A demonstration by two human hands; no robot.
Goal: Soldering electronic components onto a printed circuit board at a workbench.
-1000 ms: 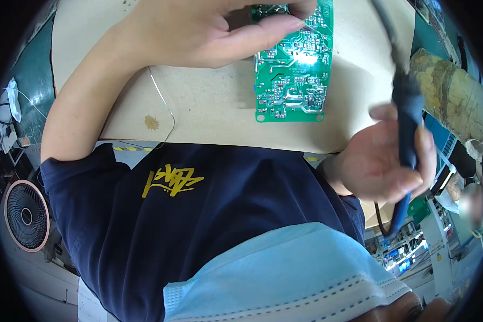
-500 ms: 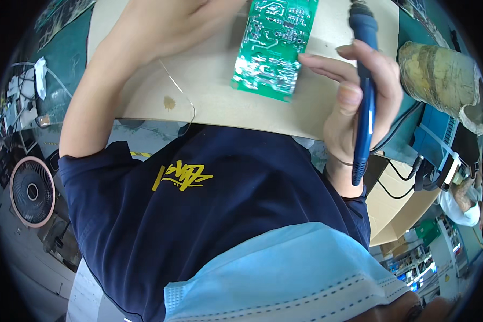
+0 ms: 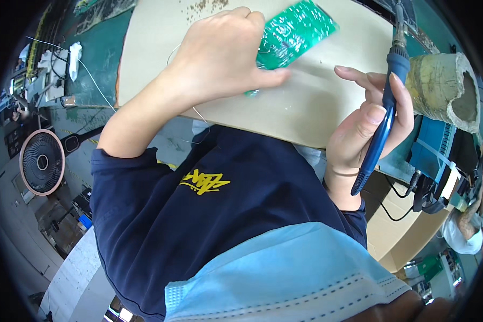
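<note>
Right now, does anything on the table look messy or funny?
A little. Small brownish crumbs lie scattered at the far edge of the beige work board. The green circuit board sits tilted under the left hand. The right hand holds a blue soldering iron.

I wear a dark navy short-sleeved T-shirt (image 3: 220, 214) with a small yellow brush-style mark (image 3: 204, 181) on the chest. A pale blue pleated face mask (image 3: 284, 279) hangs below my chin, its stitched edge showing. My forearms are bare, and neither my left hand (image 3: 220, 56) nor my right hand (image 3: 362, 126) is gloved.
</note>
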